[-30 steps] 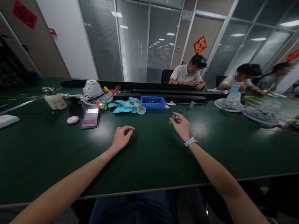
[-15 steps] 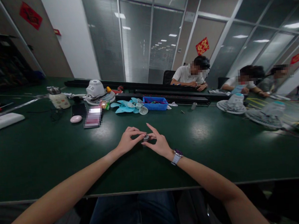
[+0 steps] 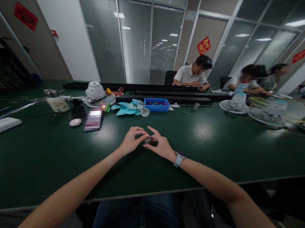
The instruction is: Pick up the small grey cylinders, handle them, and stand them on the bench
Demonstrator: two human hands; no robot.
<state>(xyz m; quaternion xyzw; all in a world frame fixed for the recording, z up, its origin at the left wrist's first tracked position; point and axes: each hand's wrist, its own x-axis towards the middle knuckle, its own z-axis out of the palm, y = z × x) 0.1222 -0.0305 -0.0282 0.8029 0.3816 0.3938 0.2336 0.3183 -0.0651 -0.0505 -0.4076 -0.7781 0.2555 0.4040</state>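
Observation:
A small grey metal cylinder (image 3: 147,140) stands on the green table between my two hands, partly covered by fingers. My left hand (image 3: 132,140) reaches over it from the left, with thumb and fingertips closed at its top. From the right, my right hand (image 3: 161,145) holds the cylinder's side between thumb and bent fingers, its index finger raised off it. A watch (image 3: 180,156) is on my right wrist.
Beyond my hands lie light-blue fan blades (image 3: 128,108), a blue bin (image 3: 156,105) of small parts and a white fan housing (image 3: 95,93). A phone (image 3: 93,120) and a pink oval object (image 3: 75,122) are left. Co-workers (image 3: 191,75) sit across the table (image 3: 209,158).
My left fingers have shifted slightly over the cylinder's top and curl more. The right hand keeps its hold. The whole view has moved a little.

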